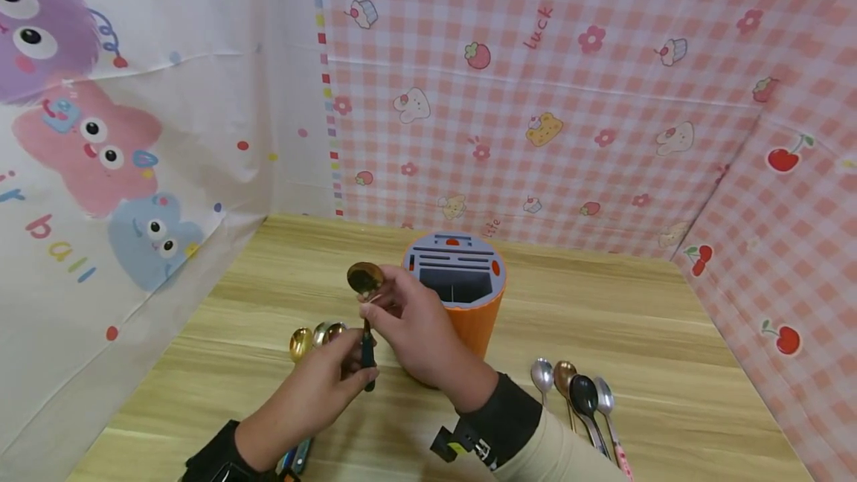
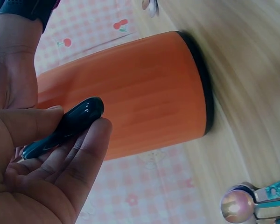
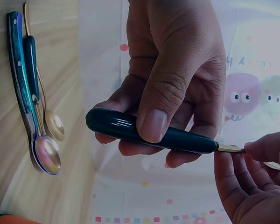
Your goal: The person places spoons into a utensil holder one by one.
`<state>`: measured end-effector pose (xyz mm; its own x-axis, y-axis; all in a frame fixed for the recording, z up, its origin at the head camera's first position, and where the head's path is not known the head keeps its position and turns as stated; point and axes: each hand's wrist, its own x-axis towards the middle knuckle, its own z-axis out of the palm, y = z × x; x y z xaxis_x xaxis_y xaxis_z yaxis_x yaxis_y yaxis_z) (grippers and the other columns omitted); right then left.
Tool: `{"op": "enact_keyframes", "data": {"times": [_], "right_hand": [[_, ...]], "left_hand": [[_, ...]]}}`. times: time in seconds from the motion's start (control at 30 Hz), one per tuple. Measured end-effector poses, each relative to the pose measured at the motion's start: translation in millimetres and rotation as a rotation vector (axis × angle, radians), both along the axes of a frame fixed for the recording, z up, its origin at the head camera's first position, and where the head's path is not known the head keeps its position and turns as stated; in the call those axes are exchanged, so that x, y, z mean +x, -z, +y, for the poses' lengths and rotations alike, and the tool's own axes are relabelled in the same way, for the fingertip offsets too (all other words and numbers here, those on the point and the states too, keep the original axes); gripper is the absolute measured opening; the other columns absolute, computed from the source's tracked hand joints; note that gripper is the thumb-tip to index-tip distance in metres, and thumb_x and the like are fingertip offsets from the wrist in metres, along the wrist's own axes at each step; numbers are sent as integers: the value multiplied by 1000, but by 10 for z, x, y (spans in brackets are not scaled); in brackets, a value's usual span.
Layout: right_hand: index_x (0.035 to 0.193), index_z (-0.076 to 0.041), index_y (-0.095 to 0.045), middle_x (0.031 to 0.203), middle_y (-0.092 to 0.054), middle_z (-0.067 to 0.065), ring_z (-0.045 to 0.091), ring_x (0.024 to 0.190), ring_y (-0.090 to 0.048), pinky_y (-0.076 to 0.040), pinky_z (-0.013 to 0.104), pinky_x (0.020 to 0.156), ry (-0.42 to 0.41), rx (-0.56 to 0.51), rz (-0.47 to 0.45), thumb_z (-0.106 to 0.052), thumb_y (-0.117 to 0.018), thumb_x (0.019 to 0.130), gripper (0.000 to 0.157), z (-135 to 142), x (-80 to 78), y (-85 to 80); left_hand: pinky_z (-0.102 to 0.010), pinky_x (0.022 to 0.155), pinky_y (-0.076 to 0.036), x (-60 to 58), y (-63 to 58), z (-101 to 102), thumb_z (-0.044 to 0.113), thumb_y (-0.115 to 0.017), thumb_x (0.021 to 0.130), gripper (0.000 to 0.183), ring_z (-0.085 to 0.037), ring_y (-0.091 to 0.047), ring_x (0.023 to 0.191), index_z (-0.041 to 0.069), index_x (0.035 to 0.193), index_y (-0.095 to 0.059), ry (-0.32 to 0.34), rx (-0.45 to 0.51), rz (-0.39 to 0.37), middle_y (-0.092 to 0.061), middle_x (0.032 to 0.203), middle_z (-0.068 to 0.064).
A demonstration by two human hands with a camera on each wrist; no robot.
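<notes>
Both hands hold one spoon upright, bowl at the top, left of the orange utensil holder. Its glossy dark green handle is pinched between thumb and fingers of my left hand. Higher up, my right hand pinches the thin gold neck just below the bowl. In the right wrist view the right fingertips sit right beside the handle's end, and most of the bowl is hidden. The holder's grey top has slots and a large rectangular opening.
Several spoons lie on the wooden table on the left, among them a gold one and one with a teal handle. On the right lie more spoons, including a black one. Patterned cloth walls enclose the table.
</notes>
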<state>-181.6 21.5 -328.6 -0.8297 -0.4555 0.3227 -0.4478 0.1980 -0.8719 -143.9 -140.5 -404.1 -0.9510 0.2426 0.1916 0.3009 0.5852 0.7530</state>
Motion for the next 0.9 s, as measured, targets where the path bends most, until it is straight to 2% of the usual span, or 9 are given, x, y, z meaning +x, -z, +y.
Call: {"op": "enact_keyframes", "data": {"times": [0.13,0.4,0.67,0.9], "right_hand": [[125,-3,-54,100,-69,17,23,92,-64,-54,38,82,-1,-18,12,1,-66,91,36,27,10,-48],[126,-4,-54,101,-69,17,23,91,-64,-54,37,81,6,-24,-1,-1,-66,92,36,96,-14,-108],[128,-14,-54,102,-69,6,15,89,-64,-54,37,79,35,-14,1,-11,-68,93,37,172,-198,52],[126,-18,-55,99,-68,3,14,88,-63,-54,38,78,60,-29,22,-16,-68,93,35,266,-242,0]], "left_hand": [[-29,65,-54,-7,-39,23,8,-72,88,27,-6,-64,76,16,108,-57,2,-10,16,-70,87,4],[-31,63,-51,-33,-130,74,10,-70,90,25,-6,-62,75,18,110,-56,18,-33,-6,-69,87,7],[-30,62,-51,-84,-210,117,13,-69,92,24,-5,-61,72,17,111,-55,53,-51,8,-67,84,9],[-31,64,-52,-122,-320,195,12,-67,93,24,-5,-62,75,16,113,-55,81,-48,11,-68,88,6]]}}
